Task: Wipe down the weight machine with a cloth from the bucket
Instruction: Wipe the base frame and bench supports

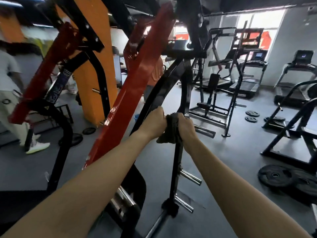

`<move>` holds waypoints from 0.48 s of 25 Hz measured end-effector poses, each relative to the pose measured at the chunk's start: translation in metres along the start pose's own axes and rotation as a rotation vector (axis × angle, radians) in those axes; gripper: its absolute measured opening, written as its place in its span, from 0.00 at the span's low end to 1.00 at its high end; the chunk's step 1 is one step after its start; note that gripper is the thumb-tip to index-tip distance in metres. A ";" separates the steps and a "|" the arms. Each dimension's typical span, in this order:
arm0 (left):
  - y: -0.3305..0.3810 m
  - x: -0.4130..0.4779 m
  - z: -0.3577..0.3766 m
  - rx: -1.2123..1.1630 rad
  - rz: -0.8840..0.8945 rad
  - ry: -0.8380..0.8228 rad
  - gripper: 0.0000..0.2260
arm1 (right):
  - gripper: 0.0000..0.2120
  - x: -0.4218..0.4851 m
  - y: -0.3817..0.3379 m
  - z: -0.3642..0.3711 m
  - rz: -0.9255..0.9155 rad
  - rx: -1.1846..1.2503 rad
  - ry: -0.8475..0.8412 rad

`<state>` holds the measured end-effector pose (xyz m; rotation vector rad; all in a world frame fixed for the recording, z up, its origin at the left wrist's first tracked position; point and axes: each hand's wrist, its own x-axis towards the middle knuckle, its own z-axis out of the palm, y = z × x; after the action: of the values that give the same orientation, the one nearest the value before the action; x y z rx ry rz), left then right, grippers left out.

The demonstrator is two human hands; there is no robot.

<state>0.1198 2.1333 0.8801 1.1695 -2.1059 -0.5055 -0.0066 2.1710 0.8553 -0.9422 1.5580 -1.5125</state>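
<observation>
While the right hand point(186, 127) grips the dark cloth point(171, 130) against the black upright post point(176, 162), the left hand point(154, 118) curls round the curved bar point(164, 86) just beside; the post's unwiped length runs straight below.

Both bare forearms rise from the lower edge of the frame and converge at centre. Left hand point(155, 120) fisted, gripping one end of dark cloth point(171, 130). Right hand point(185, 127) curled round the other side. Fists nearly touching.
</observation>
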 end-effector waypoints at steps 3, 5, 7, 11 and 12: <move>-0.002 0.044 0.009 -0.013 0.020 0.015 0.05 | 0.13 0.040 -0.007 0.000 -0.016 0.064 0.039; 0.000 0.078 0.009 0.001 0.034 0.045 0.07 | 0.14 0.070 -0.027 -0.001 -0.037 0.090 0.083; 0.004 0.111 0.005 0.020 0.082 0.074 0.07 | 0.15 0.099 -0.048 -0.002 -0.079 0.107 0.122; 0.012 0.156 -0.001 0.016 0.162 0.161 0.06 | 0.16 0.149 -0.075 0.006 -0.191 0.103 0.146; 0.013 0.164 0.000 0.024 0.184 0.181 0.07 | 0.16 0.161 -0.076 0.007 -0.203 0.092 0.152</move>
<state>0.0500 2.0006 0.9476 0.9832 -2.0413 -0.2797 -0.0713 2.0215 0.9273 -0.9749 1.5194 -1.8199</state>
